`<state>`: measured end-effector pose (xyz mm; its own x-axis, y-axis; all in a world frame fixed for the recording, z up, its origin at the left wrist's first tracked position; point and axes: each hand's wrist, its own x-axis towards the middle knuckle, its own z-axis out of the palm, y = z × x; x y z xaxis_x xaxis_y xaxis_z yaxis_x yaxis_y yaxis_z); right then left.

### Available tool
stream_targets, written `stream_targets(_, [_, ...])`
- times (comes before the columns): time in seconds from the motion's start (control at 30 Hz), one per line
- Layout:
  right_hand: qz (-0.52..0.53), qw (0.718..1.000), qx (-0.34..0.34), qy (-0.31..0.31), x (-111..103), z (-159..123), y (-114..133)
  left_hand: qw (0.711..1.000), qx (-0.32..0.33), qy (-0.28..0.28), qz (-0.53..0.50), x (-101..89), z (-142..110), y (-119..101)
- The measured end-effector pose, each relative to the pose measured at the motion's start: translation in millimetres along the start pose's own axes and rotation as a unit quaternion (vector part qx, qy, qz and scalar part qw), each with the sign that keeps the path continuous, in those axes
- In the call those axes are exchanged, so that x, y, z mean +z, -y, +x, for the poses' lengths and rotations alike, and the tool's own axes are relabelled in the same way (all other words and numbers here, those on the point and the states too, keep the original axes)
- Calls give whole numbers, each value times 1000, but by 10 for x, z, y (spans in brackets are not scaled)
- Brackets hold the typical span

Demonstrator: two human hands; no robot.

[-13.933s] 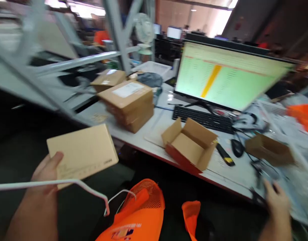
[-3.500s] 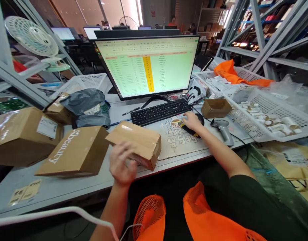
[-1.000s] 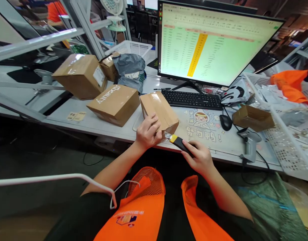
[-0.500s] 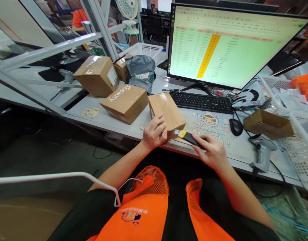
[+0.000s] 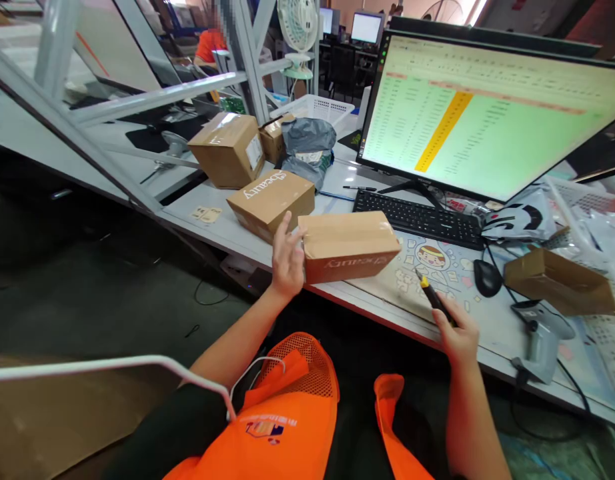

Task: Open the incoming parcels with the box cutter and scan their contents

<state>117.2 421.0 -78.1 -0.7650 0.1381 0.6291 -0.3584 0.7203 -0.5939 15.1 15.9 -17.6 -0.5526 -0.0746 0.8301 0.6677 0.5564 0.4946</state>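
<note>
At the desk's front edge lies a brown cardboard box, turned so that its lettered side faces me. My left hand rests against the box's left end, fingers stretched out and apart rather than wrapped round it. To the right of the box, my right hand grips a black and yellow utility knife. The knife's blade points up and left, apart from the box, over the cartoon desk mat. A second lettered box lies just behind my left hand.
A larger box and a grey plastic parcel stand at the back left. Behind the mat are a keyboard and monitor. On the right are a mouse, an opened box and a barcode scanner.
The box has turned, its lettered side now facing me. The knife has come away from it, moving right with my right hand. My left hand has shifted to the box's left end, fingers spread.
</note>
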Motion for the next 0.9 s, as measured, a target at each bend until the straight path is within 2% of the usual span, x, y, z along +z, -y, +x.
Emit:
stream_targets(0.07, [-3, 1000, 21, 7, 101, -38, -61, 999, -12, 30, -12, 74, -74, -65])
stream_targets(0.13, [-7, 999, 36, 4, 167, -42, -78, 998, -46, 27, -29, 210, -49, -10])
stream_targets(0.23, [-2, 999, 31, -25, 177, -26, -35, 991, -109, 11, -71, 455, 226, 273])
stream_targets(0.3, [6, 999, -3, -44, 140, -23, 62, 984, -140, 18, -110, 590, 467, 444])
stream_targets(0.37, [14, 998, -53, -30, 92, -28, 228, 986, -131, 12, -106, 656, 622, 466])
stream_targets(0.4, [17, 997, -80, -10, 68, -29, 330, 991, -105, 7, -88, 657, 641, 405])
stream_targets(0.47, [17, 990, -133, 39, 28, -13, 540, 998, -13, 19, -55, 598, 559, 168])
stream_targets(0.53, [9, 983, -169, 69, 1, 44, 708, 991, 95, 83, -42, 500, 373, -141])
stream_targets(0.6, [-2, 980, -184, 79, -16, 139, 794, 975, 158, 154, -12, 420, 180, -414])
stream_targets(0.63, [-4, 979, -188, 84, -23, 195, 808, 971, 166, 174, 12, 401, 105, -513])
stream_targets(0.7, [-2, 975, -198, 101, -43, 303, 799, 970, 156, 179, 51, 406, 17, -628])
stream_targets(0.9, [-22, 965, -214, 152, -165, 530, 772, 975, 170, 133, 55, 520, 29, -616])
